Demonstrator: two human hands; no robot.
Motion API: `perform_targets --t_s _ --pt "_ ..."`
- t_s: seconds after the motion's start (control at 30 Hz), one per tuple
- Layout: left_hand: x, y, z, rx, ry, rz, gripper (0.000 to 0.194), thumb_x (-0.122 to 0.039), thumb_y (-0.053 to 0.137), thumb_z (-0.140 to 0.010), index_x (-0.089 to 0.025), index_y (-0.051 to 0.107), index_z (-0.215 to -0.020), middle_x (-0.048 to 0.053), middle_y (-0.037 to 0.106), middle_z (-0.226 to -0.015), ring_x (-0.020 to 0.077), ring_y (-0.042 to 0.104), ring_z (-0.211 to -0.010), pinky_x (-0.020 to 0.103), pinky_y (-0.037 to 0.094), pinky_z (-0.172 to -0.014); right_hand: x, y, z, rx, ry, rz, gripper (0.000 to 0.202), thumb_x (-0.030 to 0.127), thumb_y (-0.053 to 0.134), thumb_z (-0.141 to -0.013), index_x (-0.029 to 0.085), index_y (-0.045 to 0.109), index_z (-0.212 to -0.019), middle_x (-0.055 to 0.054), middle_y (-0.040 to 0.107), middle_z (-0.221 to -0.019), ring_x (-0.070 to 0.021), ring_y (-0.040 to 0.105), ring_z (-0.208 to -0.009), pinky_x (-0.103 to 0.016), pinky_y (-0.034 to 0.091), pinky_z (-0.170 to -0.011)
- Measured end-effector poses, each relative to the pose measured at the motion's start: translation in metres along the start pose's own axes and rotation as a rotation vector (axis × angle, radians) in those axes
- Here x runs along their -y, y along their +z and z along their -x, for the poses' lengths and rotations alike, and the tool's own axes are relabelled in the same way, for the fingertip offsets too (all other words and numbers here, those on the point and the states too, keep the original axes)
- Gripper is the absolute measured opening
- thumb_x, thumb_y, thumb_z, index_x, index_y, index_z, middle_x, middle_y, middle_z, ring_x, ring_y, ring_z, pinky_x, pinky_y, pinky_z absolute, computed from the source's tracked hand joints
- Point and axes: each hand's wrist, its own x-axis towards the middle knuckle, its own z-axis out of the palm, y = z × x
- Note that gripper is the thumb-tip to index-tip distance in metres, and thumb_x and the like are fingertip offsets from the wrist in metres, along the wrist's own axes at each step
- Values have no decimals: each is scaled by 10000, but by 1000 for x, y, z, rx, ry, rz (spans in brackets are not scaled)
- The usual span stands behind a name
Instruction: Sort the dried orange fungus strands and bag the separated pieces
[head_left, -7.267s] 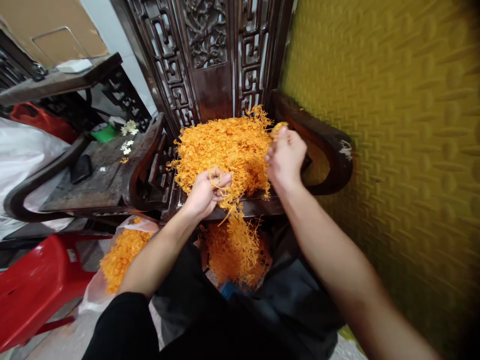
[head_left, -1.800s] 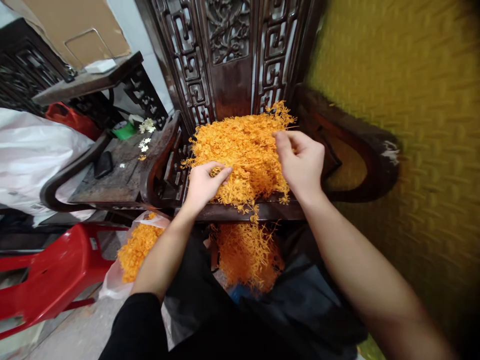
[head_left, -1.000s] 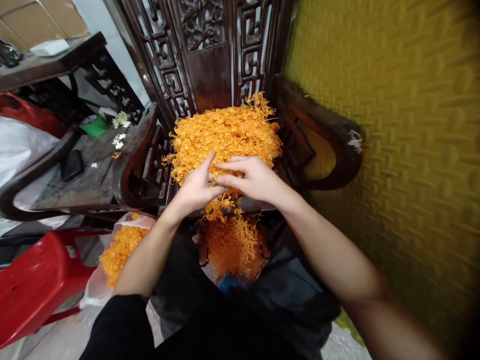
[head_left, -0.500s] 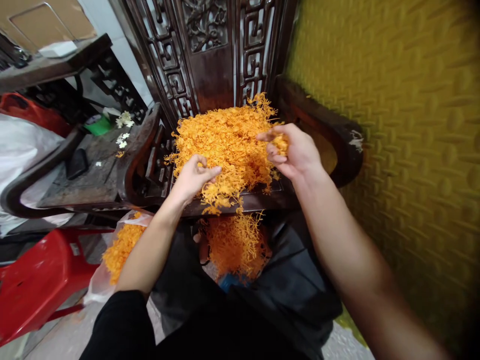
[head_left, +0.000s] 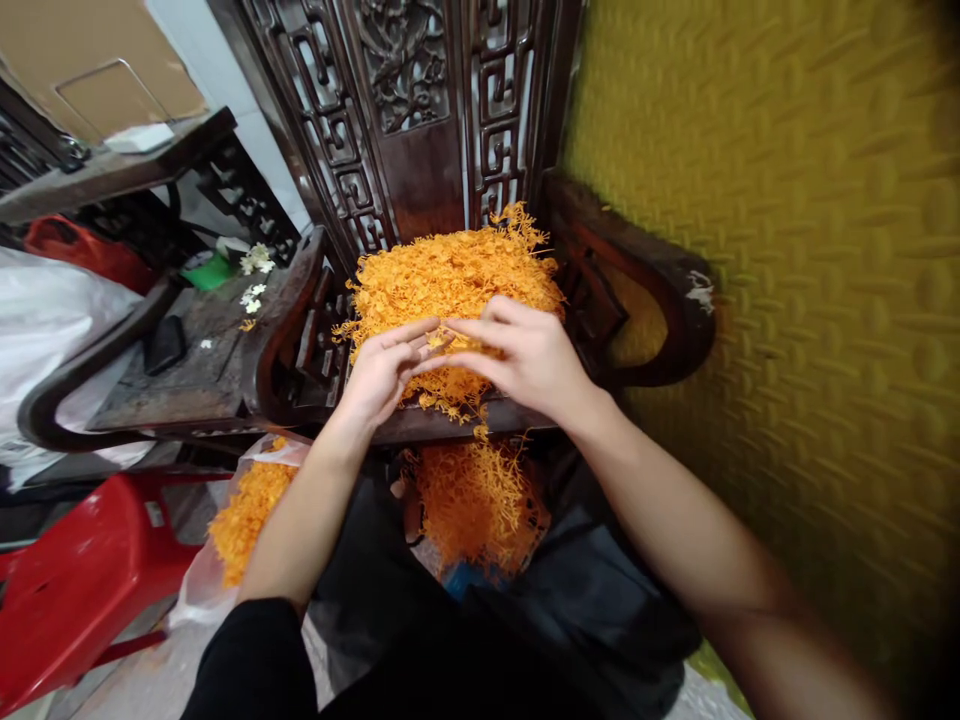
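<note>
A heap of small orange plastic flower pieces (head_left: 450, 270), many still on thin branching stems, covers the dark wooden chair seat (head_left: 390, 428). In front of the heap, my left hand (head_left: 379, 372) is open, its fingers stretched to the right and palm partly turned up. My right hand (head_left: 525, 350) reaches across with fingers extended, slightly blurred, their tips meeting those of my left hand. Orange bits show between the fingertips; whether they are held or lie behind cannot be made out. The right palm is hidden. Below the seat edge, between my legs, is a mass of orange branching stems (head_left: 480, 505).
Left of my arm, a clear plastic bag (head_left: 202, 585) holds more orange pieces, beside a red plastic stool (head_left: 82, 560). A neighbouring wooden chair (head_left: 187, 390) bears a dark phone-like object (head_left: 165, 345) and white flowers (head_left: 253, 297). The curved armrest (head_left: 686, 330) borders my right side.
My right hand has moved left from the heap's right side to my left hand, and its curled fingers have stretched out. The left fingers have straightened. The view has shifted slightly.
</note>
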Motion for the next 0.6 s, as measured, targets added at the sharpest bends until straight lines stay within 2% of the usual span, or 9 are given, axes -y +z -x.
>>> perform_targets --t_s 0.07,0.17,0.27,0.37,0.47,0.6 --pt "2 5 1 5 6 6 388 -48 678 -690 -106 807 -1051 149 803 -1057 226 782 -948 374 646 -896 4 6 2 92 -56 222 403 481 638 -997 230 768 -1285 -80 668 -931 -183 543 -761 -335 397 -663" --pt "3 10 -1 -1 -34 48 263 -118 741 -762 -115 799 -1019 126 805 -992 174 767 -828 315 639 -796 7 15 1 123 -101 420 387 404 444 -1089 258 799 -1140 -78 690 -919 -185 542 -767 -335 347 -625" --pt "3 11 -5 -140 -25 136 155 -81 800 -728 -129 760 -870 73 792 -859 121 734 -727 230 587 -697 8 22 2 168 -238 387 443 353 382 -1101 255 803 -1001 -80 720 -908 -196 572 -802 -354 387 -665" --pt "5 13 -8 -220 19 195 181 -13 799 -659 -131 698 -752 48 779 -797 106 700 -665 215 546 -657 12 30 6 189 -345 296 402 319 419 -1083 266 800 -966 -75 741 -875 -196 590 -773 -366 423 -669" --pt "5 9 -14 -250 59 230 168 -11 774 -675 -127 692 -764 41 764 -788 97 671 -653 224 534 -679 21 40 17 105 -464 274 340 306 479 -1062 279 785 -914 -42 727 -803 -172 582 -704 -348 440 -628" --pt "-1 -11 -31 -372 80 302 184 14 690 -723 -147 669 -810 -4 703 -788 68 613 -649 207 470 -650 42 54 32 -122 -923 126 175 279 669 -975 267 705 -804 48 675 -730 -108 509 -580 -295 367 -482"
